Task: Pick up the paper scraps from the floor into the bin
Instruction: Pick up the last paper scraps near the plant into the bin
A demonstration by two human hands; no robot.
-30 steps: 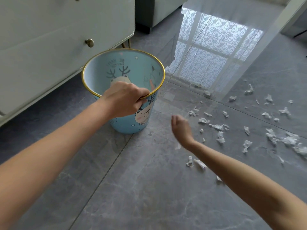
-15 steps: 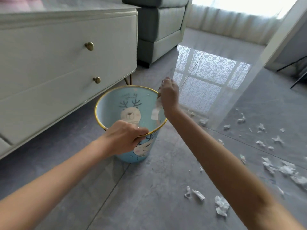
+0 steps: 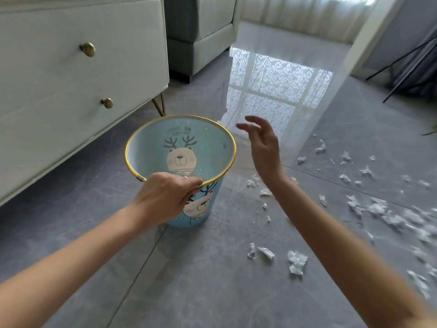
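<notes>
Grey glossy floor tiles (image 3: pixel 189 280), with window light mirrored on them beyond the bin.

Item: paper scraps (image 3: pixel 295 261). White, torn and crumpled, they lie loose on the floor to your right of the bin. A few lie near your right forearm and a thicker scatter runs toward the right edge, where it blurs. Whether any lie inside the bin cannot be told.

Item: bin (image 3: pixel 201 209). Light blue with a gold rim and a reindeer-bear print inside and out, it stands on the floor in front of the drawers.

Item: left hand (image 3: pixel 165 197). Your fingers are curled over the near rim of the bin, gripping it, with a ring on one finger.

Item: right hand (image 3: pixel 264 147). You hold it in the air just beside the bin's right rim, fingers spread and loosely bent, holding nothing.

Item: white drawers (image 3: pixel 71 79) with brass knobs, to the left behind the bin.

Item: grey sofa (image 3: pixel 201 31), further back.
</notes>
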